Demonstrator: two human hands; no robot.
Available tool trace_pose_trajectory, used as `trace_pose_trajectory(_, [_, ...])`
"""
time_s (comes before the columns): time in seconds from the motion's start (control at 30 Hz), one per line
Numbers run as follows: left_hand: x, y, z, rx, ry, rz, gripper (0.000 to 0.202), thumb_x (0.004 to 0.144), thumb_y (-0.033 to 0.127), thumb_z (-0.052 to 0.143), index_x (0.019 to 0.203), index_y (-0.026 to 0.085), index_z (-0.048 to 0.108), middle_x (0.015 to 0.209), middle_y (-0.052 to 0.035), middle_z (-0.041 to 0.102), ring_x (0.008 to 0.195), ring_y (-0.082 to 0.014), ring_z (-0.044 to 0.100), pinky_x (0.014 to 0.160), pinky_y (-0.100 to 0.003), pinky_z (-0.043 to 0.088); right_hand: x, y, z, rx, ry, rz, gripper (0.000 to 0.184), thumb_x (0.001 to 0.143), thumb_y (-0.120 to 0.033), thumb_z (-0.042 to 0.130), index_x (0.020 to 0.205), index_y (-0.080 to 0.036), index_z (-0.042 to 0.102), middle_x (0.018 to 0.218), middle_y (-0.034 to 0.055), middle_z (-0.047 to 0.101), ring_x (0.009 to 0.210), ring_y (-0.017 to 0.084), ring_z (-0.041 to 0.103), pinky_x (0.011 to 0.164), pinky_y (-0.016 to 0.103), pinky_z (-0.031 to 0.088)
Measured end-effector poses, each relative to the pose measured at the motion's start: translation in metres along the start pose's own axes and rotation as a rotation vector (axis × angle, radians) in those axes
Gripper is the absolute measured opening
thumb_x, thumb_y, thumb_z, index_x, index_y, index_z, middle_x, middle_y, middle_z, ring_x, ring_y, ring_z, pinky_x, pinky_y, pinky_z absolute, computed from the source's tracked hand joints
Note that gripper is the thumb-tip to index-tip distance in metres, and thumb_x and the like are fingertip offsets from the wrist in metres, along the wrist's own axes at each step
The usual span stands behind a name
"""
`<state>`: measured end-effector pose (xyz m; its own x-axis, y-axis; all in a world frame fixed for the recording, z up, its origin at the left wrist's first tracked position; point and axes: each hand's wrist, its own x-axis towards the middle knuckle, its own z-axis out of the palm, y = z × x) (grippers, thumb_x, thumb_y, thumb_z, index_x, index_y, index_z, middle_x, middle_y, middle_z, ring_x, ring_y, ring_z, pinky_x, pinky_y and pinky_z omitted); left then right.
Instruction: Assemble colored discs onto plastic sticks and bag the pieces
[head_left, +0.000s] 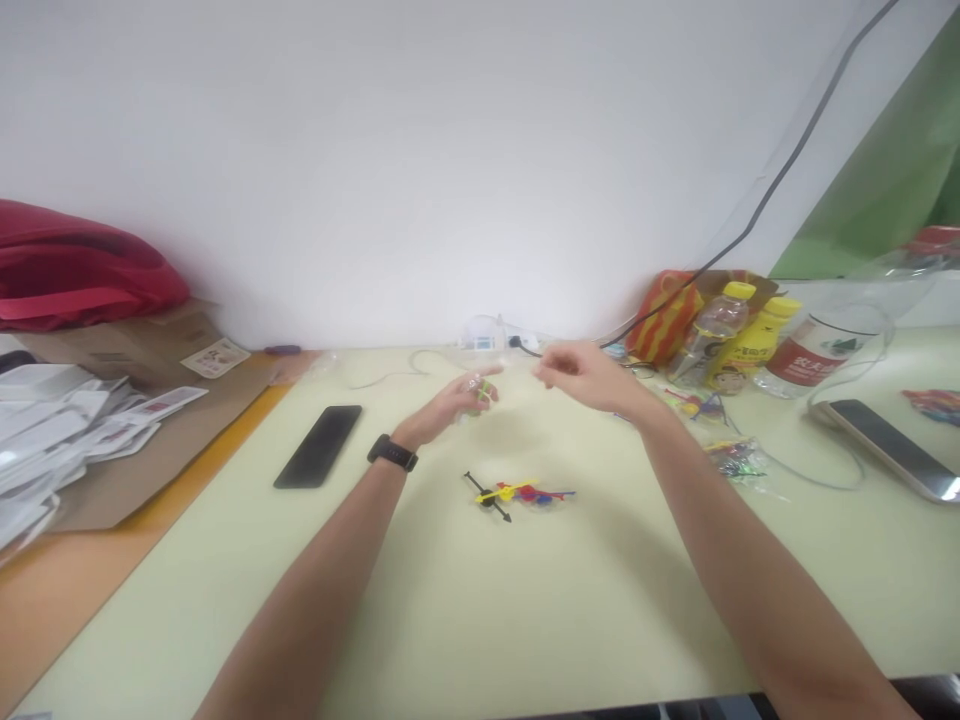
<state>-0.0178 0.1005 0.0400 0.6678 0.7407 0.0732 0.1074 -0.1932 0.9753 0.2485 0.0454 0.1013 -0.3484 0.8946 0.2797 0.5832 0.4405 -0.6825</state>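
Observation:
My left hand (448, 404), with a black watch (393, 453) on its wrist, is raised over the table. Its fingers are closed on a small clear plastic bag (480, 385) that shows some green. To the right, my right hand (586, 373) is raised with its fingers curled together; anything between them is too small or blurred to name. Below the two hands lies a small cluster of plastic arrow-shaped pieces: a black arrow piece (487, 497), a yellow one (507, 492), a red one (529, 492) and a blue one (546, 499). They overlap in a row.
A black phone (319, 447) lies left, beyond it cardboard (157, 460) with white cards (82, 420). At right stand bottles (754, 345), small bags of coloured pieces (735, 458) and another phone (896, 448). A cable (780, 175) runs along the wall to a power strip (487, 333).

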Motion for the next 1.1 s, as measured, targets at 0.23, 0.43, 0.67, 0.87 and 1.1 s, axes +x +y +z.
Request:
trace_pose_trajectory(0.23, [-0.001, -0.008, -0.009, 0.068, 0.058, -0.028, 0.069, 0.079, 0.034, 0.059, 0.148, 0.024, 0.052, 0.110, -0.0079, 0.065, 0.095, -0.0216, 0.060, 0.085, -0.035, 0.048, -0.004, -0.009, 0.049, -0.128, -0.733, -0.003, 0.043, 0.074, -0.056, 0.079, 0.098, -0.021, 0.070, 0.099, 0.0042, 0.074, 0.080, 0.019, 0.066, 0.066, 0.026, 0.046])
trace_pose_trajectory(0.43, [-0.001, -0.010, -0.012, 0.088, 0.060, -0.047, 0.069, 0.079, 0.034, 0.060, 0.147, 0.026, 0.053, 0.109, -0.0072, 0.065, 0.093, -0.0208, 0.060, 0.083, -0.035, 0.047, -0.014, -0.023, 0.092, -0.344, -0.776, 0.065, 0.046, 0.076, -0.063, 0.075, 0.095, -0.022, 0.067, 0.088, 0.0038, 0.070, 0.072, 0.020, 0.062, 0.055, 0.026, 0.036])
trace_pose_trajectory(0.67, [-0.001, -0.012, -0.012, 0.104, 0.032, -0.050, 0.070, 0.080, 0.033, 0.063, 0.149, 0.027, 0.051, 0.108, -0.0061, 0.065, 0.095, -0.0213, 0.060, 0.085, -0.035, 0.047, -0.008, -0.017, 0.087, -0.234, -0.786, -0.093, 0.013, 0.087, -0.029, 0.068, 0.081, -0.019, 0.062, 0.077, 0.0014, 0.066, 0.064, 0.015, 0.059, 0.057, 0.025, 0.037])
trace_pose_trajectory(0.87, [-0.004, -0.011, -0.010, 0.080, 0.004, -0.060, 0.068, 0.079, 0.030, 0.065, 0.147, 0.028, 0.054, 0.108, -0.0051, 0.066, 0.098, -0.0219, 0.061, 0.088, -0.036, 0.046, -0.004, -0.007, 0.036, 0.337, -0.742, 0.038, 0.022, 0.093, -0.036, 0.066, 0.086, -0.017, 0.060, 0.078, 0.0030, 0.071, 0.072, 0.017, 0.071, 0.071, 0.028, 0.055])
trace_pose_trajectory(1.1, [-0.002, -0.007, -0.001, 0.053, -0.074, -0.035, 0.068, 0.080, 0.025, 0.065, 0.147, 0.026, 0.053, 0.107, -0.0063, 0.064, 0.098, -0.0219, 0.058, 0.089, -0.036, 0.046, -0.004, -0.001, -0.015, 0.673, 0.070, 0.005, 0.036, 0.083, -0.050, 0.079, 0.097, -0.019, 0.067, 0.087, 0.0052, 0.074, 0.082, 0.020, 0.073, 0.081, 0.035, 0.060])
